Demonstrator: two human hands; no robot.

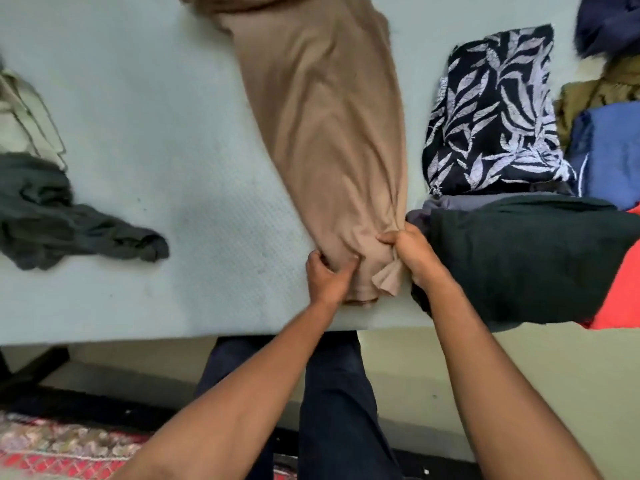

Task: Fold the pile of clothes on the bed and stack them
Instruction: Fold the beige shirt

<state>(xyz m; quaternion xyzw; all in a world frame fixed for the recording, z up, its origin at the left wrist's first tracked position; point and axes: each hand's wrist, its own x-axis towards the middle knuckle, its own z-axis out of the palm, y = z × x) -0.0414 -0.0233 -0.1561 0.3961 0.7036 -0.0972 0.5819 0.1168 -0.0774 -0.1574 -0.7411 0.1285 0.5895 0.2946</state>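
Observation:
A long tan garment (322, 126) lies stretched across the pale bed (145, 140), running from the far edge to the near edge. My left hand (327, 275) grips its near end on the left side. My right hand (414, 252) grips the same end on the right, with a bunched corner of cloth sticking out below the fist. To the right sits a folded stack topped by a dark green piece (526, 258), and behind it a folded black garment with a white leaf print (495, 116).
A crumpled dark grey garment (59, 220) and a beige piece (24, 119) lie at the left. Blue (613, 150), olive, navy and red clothes crowd the right edge. My legs stand against the bed's near edge, over a patterned rug (59, 445).

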